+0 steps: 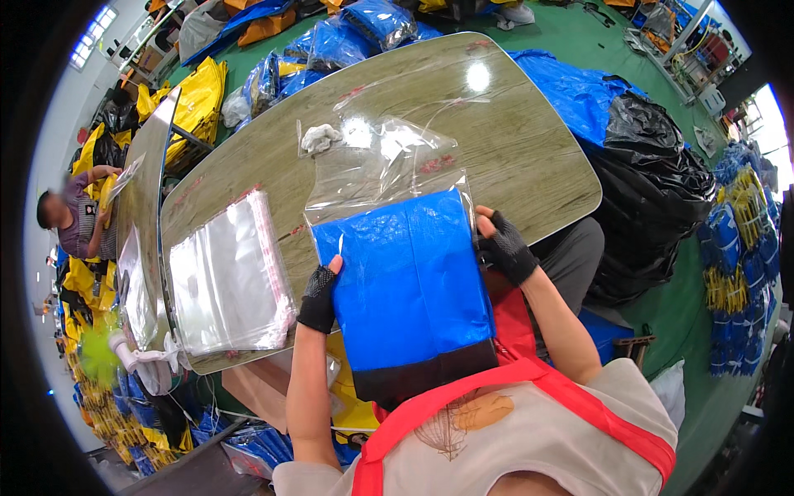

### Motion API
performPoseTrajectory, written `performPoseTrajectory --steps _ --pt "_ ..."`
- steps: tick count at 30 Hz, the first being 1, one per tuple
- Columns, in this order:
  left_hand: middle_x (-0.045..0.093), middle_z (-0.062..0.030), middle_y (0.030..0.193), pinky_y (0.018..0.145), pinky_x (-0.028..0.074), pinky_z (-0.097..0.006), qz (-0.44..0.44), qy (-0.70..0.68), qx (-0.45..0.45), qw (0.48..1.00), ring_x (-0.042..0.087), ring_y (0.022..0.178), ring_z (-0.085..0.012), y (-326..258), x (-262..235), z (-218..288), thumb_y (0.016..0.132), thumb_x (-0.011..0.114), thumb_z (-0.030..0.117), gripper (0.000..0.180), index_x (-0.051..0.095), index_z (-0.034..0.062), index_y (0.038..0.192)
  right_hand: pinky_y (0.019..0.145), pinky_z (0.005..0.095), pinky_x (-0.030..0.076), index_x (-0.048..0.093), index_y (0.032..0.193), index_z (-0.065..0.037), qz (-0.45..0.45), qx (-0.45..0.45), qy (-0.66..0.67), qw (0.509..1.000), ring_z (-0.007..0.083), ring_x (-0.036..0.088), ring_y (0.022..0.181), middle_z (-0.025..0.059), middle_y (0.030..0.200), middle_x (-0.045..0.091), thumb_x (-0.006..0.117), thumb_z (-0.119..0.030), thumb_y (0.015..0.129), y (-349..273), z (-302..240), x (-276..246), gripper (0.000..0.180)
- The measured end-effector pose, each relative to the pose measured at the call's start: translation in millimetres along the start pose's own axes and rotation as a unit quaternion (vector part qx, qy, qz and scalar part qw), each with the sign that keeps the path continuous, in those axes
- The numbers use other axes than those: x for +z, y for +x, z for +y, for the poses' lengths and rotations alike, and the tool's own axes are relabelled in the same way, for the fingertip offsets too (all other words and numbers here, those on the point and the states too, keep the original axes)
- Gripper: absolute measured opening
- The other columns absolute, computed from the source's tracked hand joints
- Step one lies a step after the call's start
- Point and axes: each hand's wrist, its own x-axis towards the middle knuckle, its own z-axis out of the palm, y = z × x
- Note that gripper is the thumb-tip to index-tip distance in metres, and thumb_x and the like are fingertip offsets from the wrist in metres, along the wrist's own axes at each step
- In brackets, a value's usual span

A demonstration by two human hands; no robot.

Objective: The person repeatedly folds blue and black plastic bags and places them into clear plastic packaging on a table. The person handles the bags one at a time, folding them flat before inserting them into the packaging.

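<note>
In front of me is a folded blue tarp-like sheet [405,281] with a black lower end. Its far end lies inside a clear plastic bag [364,178], whose loose far part spreads over the table. Both my hands wear black fingerless gloves. My left hand [318,299] grips the left side of the blue sheet, thumb on top and the other fingers hidden beneath. At the upper right corner, my right hand [506,248] is closed on the edge of the clear bag and the sheet.
A stack of clear plastic bags [227,277] lies left on the wood-patterned table [529,149]. Crumpled white material [320,139] rests farther back. Blue packages [347,41] crowd the far edge; a large black sack [645,198] stands right. Another person [83,211] works at far left.
</note>
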Motion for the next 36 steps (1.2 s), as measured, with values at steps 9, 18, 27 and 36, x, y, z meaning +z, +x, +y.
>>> performPoseTrajectory --steps 9,18,27,36 --pt "0.042 -0.0130 0.140 0.105 0.035 -0.041 0.043 0.058 -0.052 0.996 0.042 0.126 -0.0294 -98 -34 -139 0.074 0.073 0.054 0.095 0.031 0.0029 0.142 0.097 0.0347 0.043 0.046 0.132 -0.002 -0.118 0.218 -0.138 0.959 0.0213 0.056 0.111 0.0154 0.120 0.060 0.075 -0.041 0.077 -145 6 32 0.073" --pt "0.062 -0.0090 0.109 0.084 0.050 -0.032 -0.059 -0.006 0.026 0.998 0.060 0.093 -0.0175 19 -1 2 0.088 0.062 0.045 0.064 0.043 0.0018 0.132 0.076 0.0321 0.050 0.057 0.113 0.005 0.040 0.037 0.012 0.998 0.0172 0.061 0.085 0.0106 0.096 0.067 0.068 -0.049 0.080 11 -11 10 0.065" --pt "0.045 -0.0122 0.137 0.101 0.039 -0.041 -0.069 0.120 0.102 0.985 0.046 0.122 -0.0250 -91 -15 -113 0.069 0.079 0.042 0.093 0.033 0.0045 0.141 0.109 0.0372 0.028 0.022 0.147 -0.006 -0.138 0.027 0.079 0.987 0.0204 0.034 0.132 0.0118 0.143 0.039 0.075 -0.031 0.079 -165 3 37 0.089" --pt "0.060 -0.0062 0.094 0.072 0.049 -0.038 0.061 0.304 0.382 0.871 0.059 0.086 -0.0208 4 80 -132 0.083 0.068 0.024 0.036 0.056 0.0038 0.110 0.098 0.0344 0.040 0.029 0.139 -0.004 0.043 -0.273 0.040 0.960 0.0192 0.050 0.115 0.0108 0.123 0.053 0.087 -0.025 0.064 -75 -122 57 0.097"
